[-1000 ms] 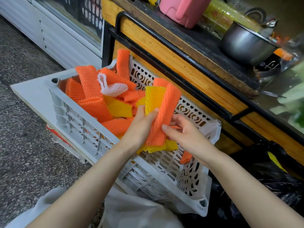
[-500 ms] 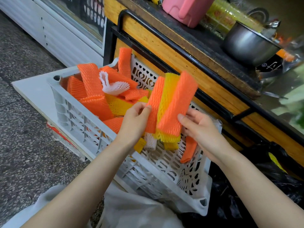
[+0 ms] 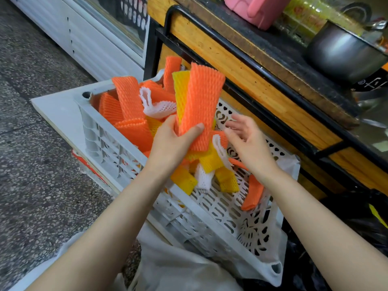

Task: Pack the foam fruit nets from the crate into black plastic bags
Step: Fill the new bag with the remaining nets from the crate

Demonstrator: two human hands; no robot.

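Head view: the nets [image 3: 200,101] were lifted higher, clasped by the left hand [image 3: 174,143] alone. The right hand [image 3: 246,139] was opened, fingers spread; the bag [image 3: 352,227] was judged the next stop.

No words or numbers can be read. White marks stand on a black thing [image 3: 372,85] by the pot [image 3: 340,53], too blurry to tell.
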